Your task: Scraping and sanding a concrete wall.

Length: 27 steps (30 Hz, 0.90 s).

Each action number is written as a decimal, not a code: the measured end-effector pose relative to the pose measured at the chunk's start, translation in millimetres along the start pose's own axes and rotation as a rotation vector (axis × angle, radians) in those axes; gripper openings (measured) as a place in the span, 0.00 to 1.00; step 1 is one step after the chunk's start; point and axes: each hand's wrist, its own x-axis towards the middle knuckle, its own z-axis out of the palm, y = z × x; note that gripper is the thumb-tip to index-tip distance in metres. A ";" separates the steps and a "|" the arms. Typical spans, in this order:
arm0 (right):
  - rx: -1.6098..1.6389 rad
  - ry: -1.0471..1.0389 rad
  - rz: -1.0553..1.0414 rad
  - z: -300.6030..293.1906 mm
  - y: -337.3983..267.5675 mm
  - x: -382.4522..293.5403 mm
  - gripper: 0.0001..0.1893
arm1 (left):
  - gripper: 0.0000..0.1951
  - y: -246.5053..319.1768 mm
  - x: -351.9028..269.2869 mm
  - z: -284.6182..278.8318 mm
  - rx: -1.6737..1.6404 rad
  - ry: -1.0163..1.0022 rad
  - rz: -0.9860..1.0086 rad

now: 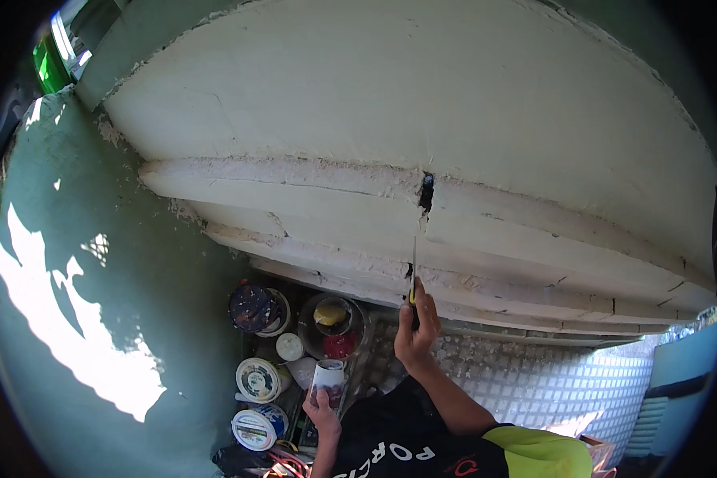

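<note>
My right hand [418, 337] is raised and grips a thin-bladed filling knife [414, 263] by its black and yellow handle. The blade appears edge-on and points at the pale stepped plaster moulding [322, 206]; whether it touches cannot be told. A dark ragged hole [427, 192] breaks the moulding's upper step, just beyond the blade tip. Beside the blade, a smaller dark gap [410, 270] cuts a lower step. Lower down, my left hand [324, 415] holds a white tapered cup [328, 375] with reddish stains near its base. Its contents are hard to make out.
Paint-spattered buckets stand below left, including a dark-lidded one [250, 309] and a white-lidded tub [254, 430]. A round basin [363, 325] holds a yellow item and a red one. A green wall [185, 334] rises at left. Tiled floor [514, 364] lies at right.
</note>
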 end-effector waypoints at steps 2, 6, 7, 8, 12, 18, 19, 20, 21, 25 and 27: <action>0.016 -0.014 0.037 6.9 3.8 3.2 0.21 | 0.18 -1.2 1.5 -3.2 0.054 -0.076 -0.010; 0.009 0.032 -0.024 9.0 14.2 0.0 0.21 | 0.18 1.5 -0.3 -1.1 0.040 -0.070 0.001; -0.003 0.054 -0.077 8.3 18.4 -0.5 0.21 | 0.19 2.8 -1.5 -2.2 0.053 -0.080 -0.002; 0.007 -0.006 -0.029 8.9 21.8 -0.2 0.21 | 0.19 3.6 -1.0 -2.5 0.066 -0.089 -0.006; -0.073 -0.027 -0.003 5.0 22.0 43.0 0.21 | 0.19 -3.5 -3.2 -2.8 0.085 -0.125 -0.020; -0.054 -0.007 -0.124 11.2 39.8 3.2 0.23 | 0.19 -13.1 -8.5 2.5 0.087 -0.100 -0.034; -0.049 -0.043 -0.106 10.6 39.0 1.3 0.22 | 0.19 -13.2 -9.8 3.0 0.055 -0.106 -0.062; -0.052 -0.048 -0.104 6.9 37.9 -0.8 0.22 | 0.19 -13.4 -11.9 2.8 0.021 -0.113 -0.091; -0.031 -0.040 -0.102 4.5 37.0 -0.7 0.23 | 0.19 -13.4 -12.3 3.2 0.019 -0.108 -0.092; -0.016 -0.011 -0.114 0.8 37.7 2.8 0.24 | 0.19 -14.4 -13.0 5.2 0.053 -0.090 -0.068; -0.047 0.003 -0.126 0.6 31.0 16.8 0.24 | 0.18 -12.4 -12.4 6.8 0.054 -0.073 -0.078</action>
